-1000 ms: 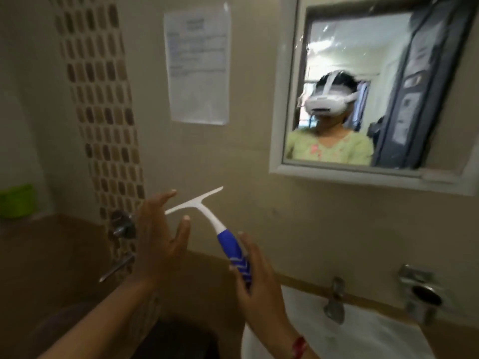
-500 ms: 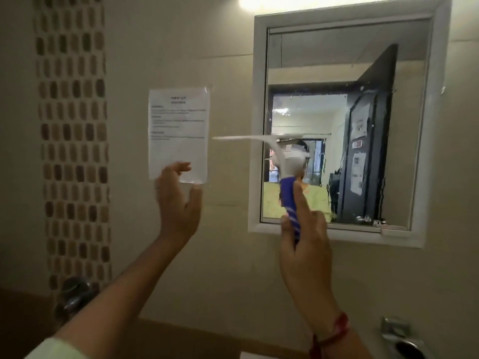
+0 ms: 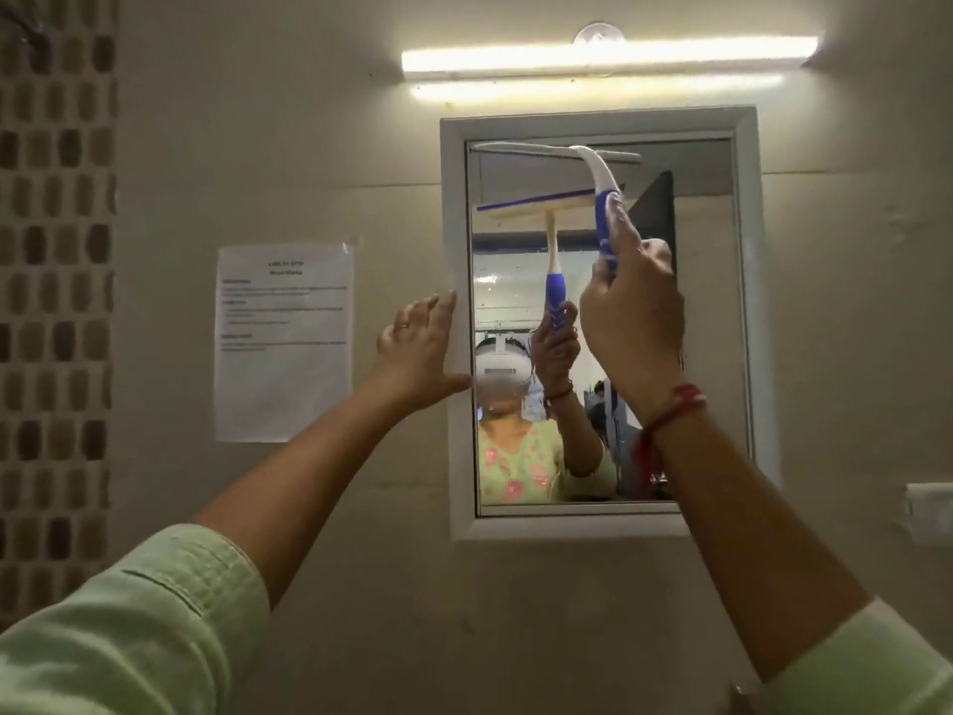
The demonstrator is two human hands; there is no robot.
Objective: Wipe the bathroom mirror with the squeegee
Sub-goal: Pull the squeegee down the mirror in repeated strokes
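A white-framed bathroom mirror (image 3: 706,322) hangs on the beige wall, straight ahead. My right hand (image 3: 631,322) is shut on the blue grip of a white squeegee (image 3: 598,172). Its blade lies level across the top left of the glass, just under the upper frame. The mirror reflects the squeegee and the person holding it. My left hand (image 3: 417,353) is open, fingers spread, resting against the mirror's left frame at mid height.
A lit tube light (image 3: 608,56) runs above the mirror. A printed paper notice (image 3: 283,343) is stuck to the wall left of the mirror. A strip of brown mosaic tiles (image 3: 51,301) runs down the far left. A white fitting (image 3: 928,513) shows at the right edge.
My view has tilted up from the sink. My right hand has raised the squeegee from waist height to the top of the mirror. My left hand has moved right onto the frame.
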